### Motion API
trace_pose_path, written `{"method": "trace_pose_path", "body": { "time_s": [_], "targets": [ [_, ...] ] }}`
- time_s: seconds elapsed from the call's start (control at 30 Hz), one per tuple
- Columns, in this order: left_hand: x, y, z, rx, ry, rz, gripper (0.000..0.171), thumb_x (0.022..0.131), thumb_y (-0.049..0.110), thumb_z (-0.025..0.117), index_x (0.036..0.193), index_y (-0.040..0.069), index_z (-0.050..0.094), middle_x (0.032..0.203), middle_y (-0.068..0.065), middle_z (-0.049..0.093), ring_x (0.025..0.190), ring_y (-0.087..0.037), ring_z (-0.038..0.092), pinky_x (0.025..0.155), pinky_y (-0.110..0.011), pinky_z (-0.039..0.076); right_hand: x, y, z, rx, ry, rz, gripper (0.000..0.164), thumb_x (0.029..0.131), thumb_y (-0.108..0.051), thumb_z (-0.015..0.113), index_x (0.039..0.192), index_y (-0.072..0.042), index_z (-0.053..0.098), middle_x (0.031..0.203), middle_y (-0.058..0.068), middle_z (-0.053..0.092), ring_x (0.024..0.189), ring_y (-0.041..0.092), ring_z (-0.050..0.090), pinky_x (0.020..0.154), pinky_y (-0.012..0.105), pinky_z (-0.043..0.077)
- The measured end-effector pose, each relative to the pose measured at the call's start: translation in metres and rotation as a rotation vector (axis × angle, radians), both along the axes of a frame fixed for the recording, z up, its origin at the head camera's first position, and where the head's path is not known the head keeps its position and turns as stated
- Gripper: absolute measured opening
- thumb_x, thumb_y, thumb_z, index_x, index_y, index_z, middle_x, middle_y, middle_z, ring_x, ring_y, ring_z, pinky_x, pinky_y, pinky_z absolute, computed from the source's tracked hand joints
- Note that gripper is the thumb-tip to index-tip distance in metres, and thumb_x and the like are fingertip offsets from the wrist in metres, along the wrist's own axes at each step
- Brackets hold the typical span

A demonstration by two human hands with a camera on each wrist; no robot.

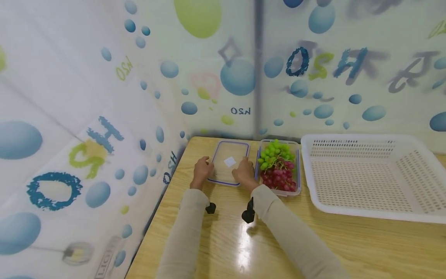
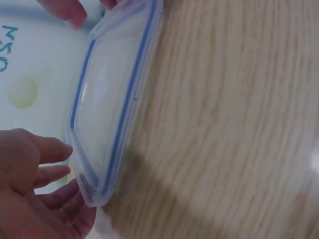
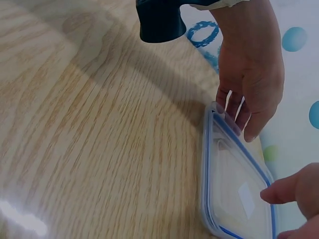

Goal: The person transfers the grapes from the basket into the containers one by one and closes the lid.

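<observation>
A clear plastic lid with a blue sealing strip and a small white label lies on the wooden table. At its left edge is my left hand, fingers loosely bent; in the left wrist view its fingertips meet the lid's corner, with the thumb apart from them. My right hand is at the lid's right edge, thumb and fingers spread in the right wrist view, part of it out of frame. Right of that hand stands a clear container holding green grapes and red grapes.
A large white plastic basket with slotted sides stands to the right of the container. Walls patterned with blue bubbles and letters rise behind and to the left of the table.
</observation>
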State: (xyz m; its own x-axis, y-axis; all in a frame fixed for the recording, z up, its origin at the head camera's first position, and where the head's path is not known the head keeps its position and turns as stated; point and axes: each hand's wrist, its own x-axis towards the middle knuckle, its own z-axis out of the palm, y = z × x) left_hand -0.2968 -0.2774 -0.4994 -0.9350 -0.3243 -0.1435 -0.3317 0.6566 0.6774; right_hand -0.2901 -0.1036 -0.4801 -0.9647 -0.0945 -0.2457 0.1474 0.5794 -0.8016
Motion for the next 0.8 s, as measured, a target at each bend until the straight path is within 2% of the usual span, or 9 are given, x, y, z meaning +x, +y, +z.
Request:
{"method": "trace_pose_path", "body": {
  "time_s": [0.1,0.3,0.57,0.8],
  "targets": [
    [0.002,0.001,-0.004,-0.004,-0.007,0.021,0.043,0.098,0.016,0.053,0.138,0.0,0.055,0.125,-0.024,0.065,0.114,-0.037,0.062,0.096,-0.049,0.051,-0.001,0.0,-0.001,0.042,0.002,0.028,0.067,0.089,-0.009,0.06,0.149,0.005,0.032,0.137,0.035,0.044,0.121,0.048,0.049,0.101,0.052,0.044],
    [0.006,-0.003,-0.006,-0.033,-0.015,0.092,0.037,0.095,0.016,0.058,0.129,0.004,0.065,0.118,-0.019,0.069,0.108,-0.035,0.065,0.092,-0.047,0.052,-0.002,0.0,-0.003,0.058,0.006,0.042,0.066,0.09,-0.006,0.061,0.148,0.006,0.031,0.136,0.036,0.042,0.118,0.047,0.051,0.099,0.052,0.046],
    [0.012,-0.013,-0.01,-0.037,-0.029,-0.002,0.031,0.094,0.014,0.061,0.118,-0.003,0.069,0.108,-0.019,0.069,0.095,-0.03,0.064,0.083,-0.041,0.054,0.0,-0.004,-0.01,0.137,0.031,0.073,0.065,0.089,-0.001,0.058,0.147,0.005,0.029,0.131,0.033,0.047,0.111,0.045,0.056,0.096,0.051,0.049],
    [0.014,-0.022,-0.005,0.031,-0.02,-0.032,0.033,0.096,0.015,0.058,0.121,-0.005,0.066,0.109,-0.02,0.067,0.097,-0.029,0.062,0.084,-0.038,0.053,0.0,-0.004,-0.008,0.107,0.065,0.046,0.064,0.092,-0.001,0.054,0.147,0.003,0.023,0.126,0.03,0.051,0.108,0.045,0.058,0.094,0.051,0.05]
  ]
}}
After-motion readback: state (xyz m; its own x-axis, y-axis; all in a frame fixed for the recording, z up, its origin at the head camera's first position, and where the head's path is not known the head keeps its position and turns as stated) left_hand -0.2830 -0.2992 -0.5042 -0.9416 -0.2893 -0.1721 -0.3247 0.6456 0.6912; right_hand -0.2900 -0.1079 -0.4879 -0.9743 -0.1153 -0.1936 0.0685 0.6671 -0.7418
